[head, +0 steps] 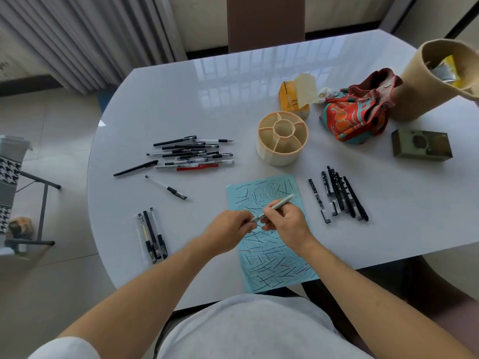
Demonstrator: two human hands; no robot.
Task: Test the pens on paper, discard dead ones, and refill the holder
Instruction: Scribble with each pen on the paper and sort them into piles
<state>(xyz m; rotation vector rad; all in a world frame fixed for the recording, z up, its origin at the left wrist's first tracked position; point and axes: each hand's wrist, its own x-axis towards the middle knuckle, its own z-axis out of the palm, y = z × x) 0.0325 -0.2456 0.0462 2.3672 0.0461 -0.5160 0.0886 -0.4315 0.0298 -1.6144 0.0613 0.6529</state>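
Pale pen [278,204] between both hands [282,219], above paper [269,260]

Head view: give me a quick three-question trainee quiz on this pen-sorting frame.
1. True or false: the round beige compartment holder has pens in it.
2. What lies under both hands?
A. light blue scribbled paper
B. olive green box
C. orange patterned cloth bag
3. Which hand grips the pale grey pen by its barrel?

Key:
1. False; its compartments look empty.
2. A
3. The right hand; the left hand pinches the pen's lower end.
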